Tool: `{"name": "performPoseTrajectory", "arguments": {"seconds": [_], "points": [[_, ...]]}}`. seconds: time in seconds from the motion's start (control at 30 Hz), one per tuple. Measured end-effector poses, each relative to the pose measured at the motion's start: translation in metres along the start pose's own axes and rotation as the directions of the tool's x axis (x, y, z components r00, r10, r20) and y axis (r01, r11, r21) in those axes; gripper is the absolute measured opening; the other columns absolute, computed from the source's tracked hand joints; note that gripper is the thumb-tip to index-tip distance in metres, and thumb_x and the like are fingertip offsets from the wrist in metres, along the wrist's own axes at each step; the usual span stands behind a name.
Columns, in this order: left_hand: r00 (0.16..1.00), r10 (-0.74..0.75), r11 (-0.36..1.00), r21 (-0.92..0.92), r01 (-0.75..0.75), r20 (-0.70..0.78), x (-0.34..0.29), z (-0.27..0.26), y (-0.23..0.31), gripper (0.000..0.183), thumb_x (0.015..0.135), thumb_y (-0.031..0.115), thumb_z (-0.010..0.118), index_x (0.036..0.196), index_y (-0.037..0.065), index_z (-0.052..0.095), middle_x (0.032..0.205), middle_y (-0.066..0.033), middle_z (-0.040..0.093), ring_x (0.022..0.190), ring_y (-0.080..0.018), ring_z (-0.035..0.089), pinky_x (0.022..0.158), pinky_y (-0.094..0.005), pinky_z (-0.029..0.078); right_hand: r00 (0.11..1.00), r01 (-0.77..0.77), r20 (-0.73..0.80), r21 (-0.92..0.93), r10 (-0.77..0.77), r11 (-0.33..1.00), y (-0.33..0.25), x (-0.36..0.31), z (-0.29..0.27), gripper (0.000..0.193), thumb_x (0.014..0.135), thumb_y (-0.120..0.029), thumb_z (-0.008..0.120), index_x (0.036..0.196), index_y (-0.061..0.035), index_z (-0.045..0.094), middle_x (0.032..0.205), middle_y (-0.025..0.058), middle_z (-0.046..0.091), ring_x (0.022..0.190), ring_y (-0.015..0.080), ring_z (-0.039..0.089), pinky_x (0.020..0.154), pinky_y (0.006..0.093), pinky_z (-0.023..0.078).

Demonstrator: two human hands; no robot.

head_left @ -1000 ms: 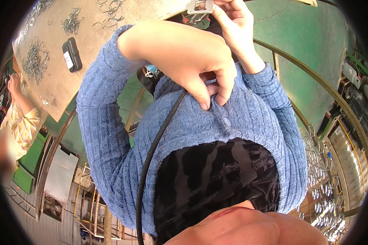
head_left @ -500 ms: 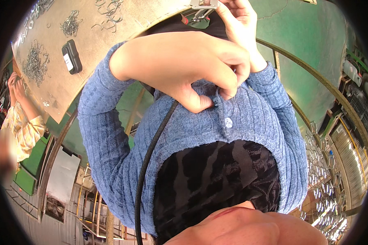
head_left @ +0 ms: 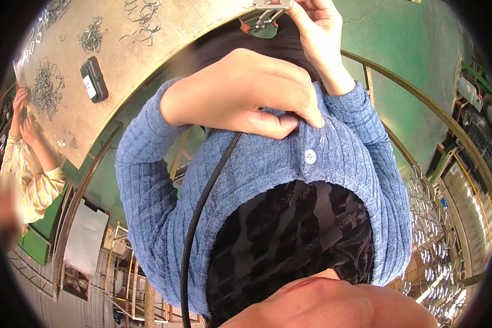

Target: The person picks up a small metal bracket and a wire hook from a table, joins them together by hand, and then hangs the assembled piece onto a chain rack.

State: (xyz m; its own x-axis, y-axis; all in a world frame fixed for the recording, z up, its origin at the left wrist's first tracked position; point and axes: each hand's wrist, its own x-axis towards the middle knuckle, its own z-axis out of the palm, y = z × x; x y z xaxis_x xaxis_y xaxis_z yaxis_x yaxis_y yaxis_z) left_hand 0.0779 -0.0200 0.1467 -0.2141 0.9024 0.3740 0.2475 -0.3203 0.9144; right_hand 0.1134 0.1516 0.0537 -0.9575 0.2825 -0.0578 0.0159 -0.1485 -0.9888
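My left hand (head_left: pixel 246 95) is in front of my chest, thumb and fingers drawn together at the button edge of my blue ribbed cardigan (head_left: pixel 344 147). A white button (head_left: pixel 310 157) shows just below the fingertips. At the top edge, my right hand (head_left: pixel 323 41) has its thumb against the side of a small metal plate (head_left: pixel 271 4), which the picture cuts off; its other fingers are partly out of view. Beneath that plate is a metal bracket (head_left: pixel 263 22) with red bits. A black cable (head_left: pixel 205 199) runs down my front.
The tan table (head_left: pixel 131 71) at upper left bears a black case (head_left: pixel 94 79) and heaps of metal hooks (head_left: pixel 46 90). Another person's hands (head_left: pixel 24 123) rest at its far left edge. A curved metal rail (head_left: pixel 421 98) passes on the right, with hanging metal links (head_left: pixel 437 257) below.
My left hand has shifted slightly and turned at the cardigan's edge, its fingers closer together. The button shows more plainly. My right hand stays by the plate. The other person's hands moved a little.
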Motion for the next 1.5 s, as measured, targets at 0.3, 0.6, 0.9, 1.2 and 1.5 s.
{"name": "performPoseTrajectory", "arguments": {"seconds": [0.3, 0.6, 0.9, 1.2, 1.5], "points": [[0.983, 0.167, 0.952, 0.273, -0.140, -0.078, -0.011, 0.002, 0.000, 0.025, 0.066, 0.001, 0.071, 0.090, -0.001, 0.068, 0.083, -0.0130, 0.066, 0.069, -0.0220, 0.065, 0.059, -0.0293, 0.053, 0.999, 0.023, -0.033, 0.010, -0.022, 1.000, 0.003, 0.002, -0.002, 0.023, 0.088, 0.001, 0.057, 0.111, -0.0005, 0.058, 0.090, 0.0024, 0.062, 0.081, 0.0072, 0.057, 0.074, 0.0212, 0.046], [0.888, 0.457, 0.800, 0.462, -0.383, -0.056, -0.008, 0.004, -0.006, 0.023, 0.065, 0.005, 0.068, 0.082, -0.008, 0.060, 0.082, -0.0196, 0.063, 0.065, -0.0293, 0.062, 0.055, -0.0360, 0.053, 0.999, 0.033, -0.043, 0.026, -0.032, 0.999, 0.002, 0.002, -0.001, 0.023, 0.088, 0.001, 0.056, 0.111, -0.0002, 0.057, 0.091, 0.0028, 0.062, 0.082, 0.0076, 0.057, 0.075, 0.0217, 0.046], [0.999, 0.027, 0.994, -0.105, -0.030, -0.024, -0.013, -0.001, -0.002, 0.015, 0.067, -0.006, 0.070, 0.081, -0.001, 0.067, 0.088, -0.0138, 0.067, 0.077, -0.0247, 0.067, 0.066, -0.0303, 0.054, 0.997, 0.038, -0.067, 0.002, -0.038, 0.999, -0.001, 0.001, -0.004, 0.022, 0.088, 0.001, 0.056, 0.110, -0.0002, 0.057, 0.091, 0.0023, 0.061, 0.080, 0.0069, 0.056, 0.074, 0.0210, 0.046], [0.921, -0.371, 0.919, -0.092, 0.383, 0.118, -0.028, -0.026, 0.014, 0.016, 0.076, -0.003, 0.064, 0.092, 0.002, 0.065, 0.089, -0.0072, 0.065, 0.083, -0.0205, 0.065, 0.067, -0.0296, 0.052, 0.993, 0.092, -0.068, 0.006, -0.091, 0.996, 0.005, 0.002, -0.006, 0.022, 0.088, 0.003, 0.056, 0.109, -0.0001, 0.057, 0.091, 0.0018, 0.061, 0.081, 0.0063, 0.056, 0.073, 0.0200, 0.045], [0.942, -0.245, 0.969, 0.082, 0.232, 0.229, -0.002, -0.012, -0.008, 0.031, 0.076, 0.005, 0.066, 0.106, 0.010, 0.067, 0.096, -0.0077, 0.061, 0.089, -0.0238, 0.060, 0.077, -0.0326, 0.049, 0.997, 0.045, -0.069, -0.004, -0.045, 0.999, -0.001, 0.002, 0.002, 0.022, 0.087, 0.003, 0.057, 0.109, -0.0003, 0.058, 0.091, 0.0014, 0.061, 0.081, 0.0063, 0.055, 0.074, 0.0201, 0.045]]}}
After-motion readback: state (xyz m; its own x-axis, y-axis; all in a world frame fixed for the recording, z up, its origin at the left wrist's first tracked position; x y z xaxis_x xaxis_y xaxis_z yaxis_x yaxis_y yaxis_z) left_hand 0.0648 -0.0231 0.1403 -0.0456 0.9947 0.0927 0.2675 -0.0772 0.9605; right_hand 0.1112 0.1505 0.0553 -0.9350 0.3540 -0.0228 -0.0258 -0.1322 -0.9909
